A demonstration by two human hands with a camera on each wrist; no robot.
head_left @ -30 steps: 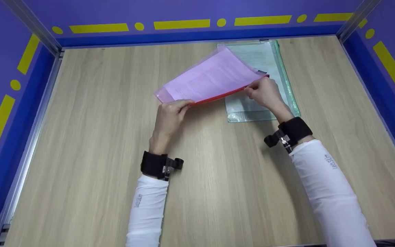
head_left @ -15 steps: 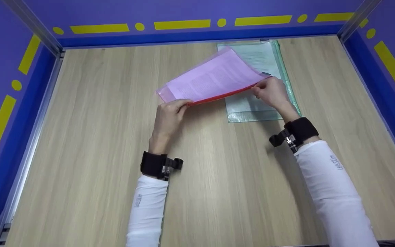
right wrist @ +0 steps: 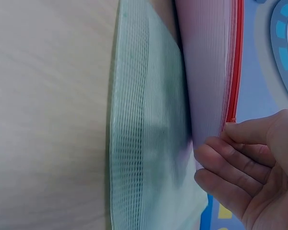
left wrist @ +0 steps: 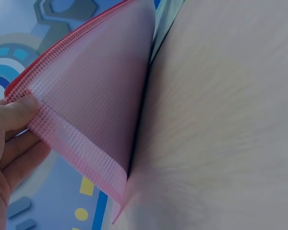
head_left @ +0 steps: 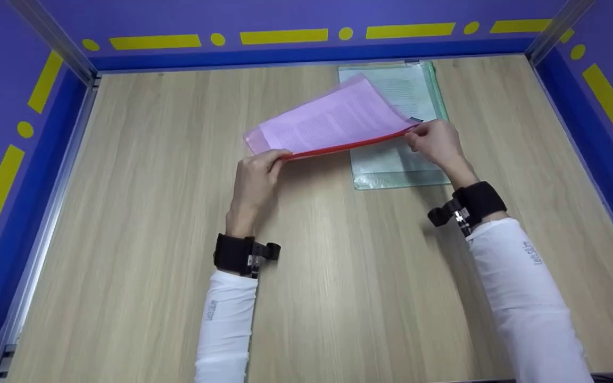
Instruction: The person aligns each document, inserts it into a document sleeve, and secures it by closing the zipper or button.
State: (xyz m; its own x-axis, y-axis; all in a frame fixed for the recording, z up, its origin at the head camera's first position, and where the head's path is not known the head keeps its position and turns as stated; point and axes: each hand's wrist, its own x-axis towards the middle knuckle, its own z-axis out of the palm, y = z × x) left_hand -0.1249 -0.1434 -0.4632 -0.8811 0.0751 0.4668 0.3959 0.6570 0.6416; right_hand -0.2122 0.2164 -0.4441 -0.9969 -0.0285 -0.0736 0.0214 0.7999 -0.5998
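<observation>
A pink mesh zipper pouch (head_left: 333,114) with a printed sheet inside is tilted up off the table, its red zipper edge (head_left: 346,146) toward me. My left hand (head_left: 253,178) pinches the pouch's near left corner between thumb and fingers, as the left wrist view also shows. At the zipper's right end my right hand (head_left: 437,141) pinches the edge with thumb and index finger; the zipper pull itself is hidden. Partly beneath the pink pouch, a green mesh zipper pouch (right wrist: 129,120), also holding a printed sheet (head_left: 391,88), lies flat on the table.
The wooden table (head_left: 312,292) is bounded by a blue back wall (head_left: 285,58) with yellow marks and by blue side walls. A dark strap with a small camera sits on each wrist, over white sleeves (head_left: 226,324).
My right hand has slid rightward along the red zipper edge to its right end. The left hand has shifted slightly left and up, still pinching the corner.
</observation>
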